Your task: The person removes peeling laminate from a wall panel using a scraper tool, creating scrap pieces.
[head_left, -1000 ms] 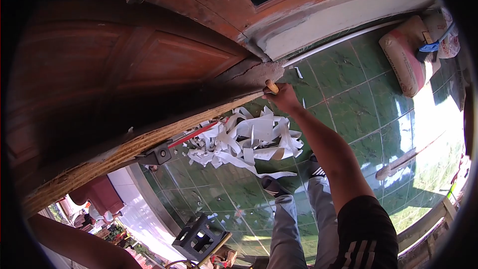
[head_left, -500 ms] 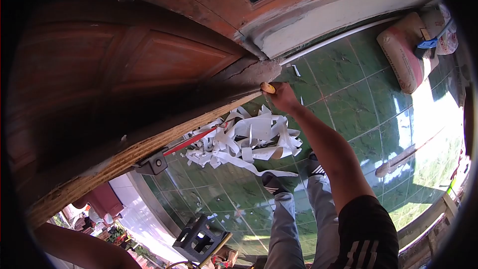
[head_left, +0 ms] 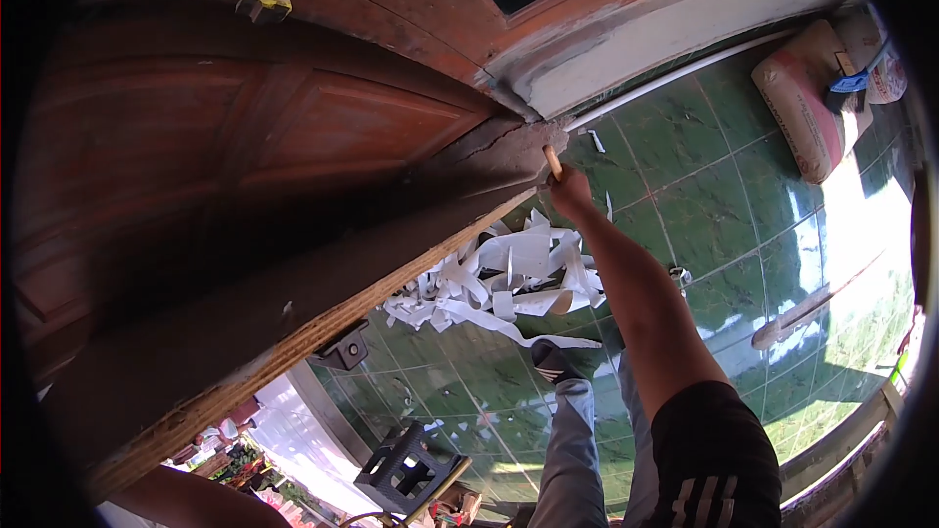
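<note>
My right hand (head_left: 571, 194) is closed round a tool with a wooden handle (head_left: 554, 162), at the far end of the long wooden edge (head_left: 391, 279) of a dark board. The working part of the tool is hidden. At the bottom left my left forearm shows below the board's near end, while the left hand itself is out of sight. Below the board's edge, white curled strips (head_left: 518, 252) lie in a heap on the green floor tiles. A brown panelled door (head_left: 352, 122) stands behind the board.
A dark plastic stool (head_left: 406, 469) stands at the bottom. A paper sack (head_left: 797, 108) with a blue-handled brush (head_left: 849, 83) is at the upper right. A yellow-and-black block (head_left: 264, 7) sits on the door frame. My feet are near the strips.
My right hand has moved slightly, and the tool's handle now points more upward. The view has shifted a little, and the red strap seen below the board is no longer visible.
</note>
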A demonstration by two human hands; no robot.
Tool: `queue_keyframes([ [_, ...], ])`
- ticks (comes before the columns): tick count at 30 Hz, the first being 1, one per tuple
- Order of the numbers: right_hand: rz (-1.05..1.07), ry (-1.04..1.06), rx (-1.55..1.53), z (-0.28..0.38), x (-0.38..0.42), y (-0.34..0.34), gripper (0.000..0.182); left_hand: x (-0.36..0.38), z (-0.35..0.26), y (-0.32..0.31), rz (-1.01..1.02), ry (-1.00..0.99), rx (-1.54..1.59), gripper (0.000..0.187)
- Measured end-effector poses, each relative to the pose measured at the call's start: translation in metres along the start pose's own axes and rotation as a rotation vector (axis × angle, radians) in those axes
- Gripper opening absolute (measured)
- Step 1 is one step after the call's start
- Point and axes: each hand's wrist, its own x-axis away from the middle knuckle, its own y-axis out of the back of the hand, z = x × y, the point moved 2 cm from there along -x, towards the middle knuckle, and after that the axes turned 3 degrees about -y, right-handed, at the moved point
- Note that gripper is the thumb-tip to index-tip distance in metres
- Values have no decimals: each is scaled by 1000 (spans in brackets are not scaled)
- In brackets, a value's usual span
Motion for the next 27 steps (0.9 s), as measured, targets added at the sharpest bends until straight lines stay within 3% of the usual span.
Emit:
queue_keyframes([
  [8, -131, -246, 242, -83, -8, -6, 19, 4, -5, -3, 6, 5, -16, 26],
  [14, -420, -451, 424, -184, -7, 84, 23, 10, -10, -16, 17, 9, -18, 26],
  [18, -594, -546, 321, -233, 8, 149, 17, 14, -10, -19, 13, 25, -26, 26],
  [20, -521, -499, 276, -235, 0, 151, 29, 15, -9, -19, 12, 33, -32, 26],
  [22, -406, -361, 164, -189, -2, 137, 35, 15, -8, -17, 3, 39, -36, 26],
  [24, -175, -118, 79, -141, -7, 108, 33, 15, -7, -16, 1, 43, -40, 26],
  [26, 61, -56, 12, -59, 9, 88, 28, 13, -8, -17, 1, 41, -35, 26],
  [27, 151, 110, -170, -45, 9, 68, 28, 13, -9, -16, 1, 40, -32, 26],
])
